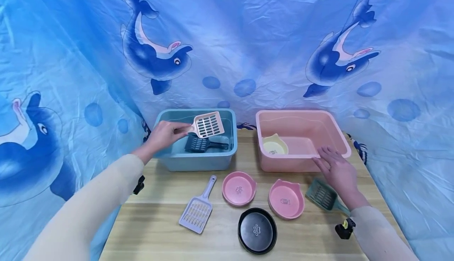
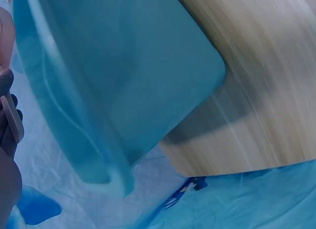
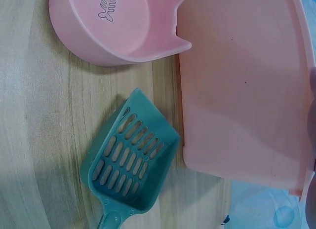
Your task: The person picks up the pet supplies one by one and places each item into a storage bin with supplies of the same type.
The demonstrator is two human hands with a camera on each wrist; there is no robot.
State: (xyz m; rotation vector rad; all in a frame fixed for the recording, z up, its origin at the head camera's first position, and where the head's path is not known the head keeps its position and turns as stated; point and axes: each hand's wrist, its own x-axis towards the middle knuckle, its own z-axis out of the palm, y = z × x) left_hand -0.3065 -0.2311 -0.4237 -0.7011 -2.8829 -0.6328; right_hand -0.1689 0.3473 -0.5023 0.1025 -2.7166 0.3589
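My left hand (image 1: 164, 136) pinches the handle of a pale pink slotted litter scoop (image 1: 209, 124), held up over a blue litter box (image 1: 198, 162). A dark teal litter scoop (image 1: 198, 144) lies inside that box. In the left wrist view, the fingers (image 2: 7, 125) show only at the left edge. My right hand (image 1: 337, 170) is at the near right rim of a pink litter box (image 1: 291, 165), its fingers extended over the rim. Inside the pink box is a pale yellow cat-eared bowl (image 1: 274, 146). Below the right hand lies a green litter scoop (image 3: 131, 155), its handle partly hidden.
Two pink cat-eared bowls, one left (image 1: 239, 189) and one right (image 1: 286, 199), sit on the wooden table (image 1: 149, 229). A black bowl (image 1: 257, 230) is nearer me. A lavender litter scoop (image 1: 196, 210) lies left of them. Dolphin-print cloth (image 1: 248, 36) hangs behind.
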